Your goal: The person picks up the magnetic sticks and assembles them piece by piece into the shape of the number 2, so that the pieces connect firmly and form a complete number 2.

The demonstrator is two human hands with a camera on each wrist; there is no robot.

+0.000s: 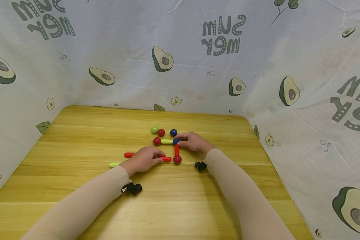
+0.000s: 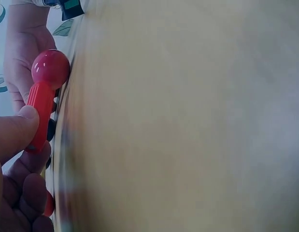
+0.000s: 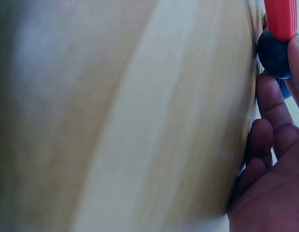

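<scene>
Sleeved forearms fill the near head view. Left hand [image 1: 144, 160] rests on a horizontal red rod [image 1: 165, 159] meeting the lower red ball [image 1: 177, 159]. Right hand [image 1: 193, 142] pinches the blue corner ball [image 1: 175, 141], joined to the vertical red rod [image 1: 176, 150] and yellow-green rod [image 1: 167, 141]. Left wrist view: thumb [image 2: 16, 130] presses a red rod. Right wrist view: fingertips [image 3: 296, 50] hold the blue ball. Judged partly built: three sides of a square are joined, and loose balls [image 1: 161, 132] remain on the table [image 1: 78, 133]
</scene>
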